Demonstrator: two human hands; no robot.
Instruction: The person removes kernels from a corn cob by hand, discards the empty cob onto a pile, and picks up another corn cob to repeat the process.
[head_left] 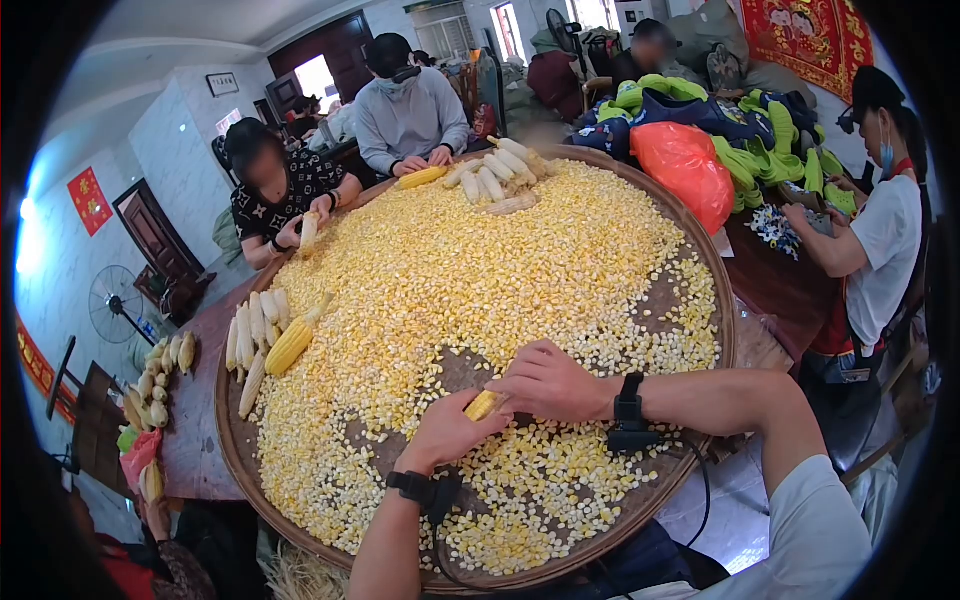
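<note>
A partly visible yellow corn cob [483,404] is gripped between my two hands, low over the near part of a round tray [228,440]. My left hand [450,432] wraps around its near end, fingers closed. From the right, my right hand [552,384] closes on the other end, which its fingers hide. Loose corn kernels [440,270] cover most of the tray, thickest toward the middle and far side. Dark bands with small boxes circle both my wrists.
Stripped cobs and a full yellow ear [290,345] lie at the tray's left; more stripped cobs [500,170] lie at the far rim. Two people work across the tray. Right, another person stands beside green shoes [740,160] and a red bag [682,175]. Husked ears [150,385] rest left.
</note>
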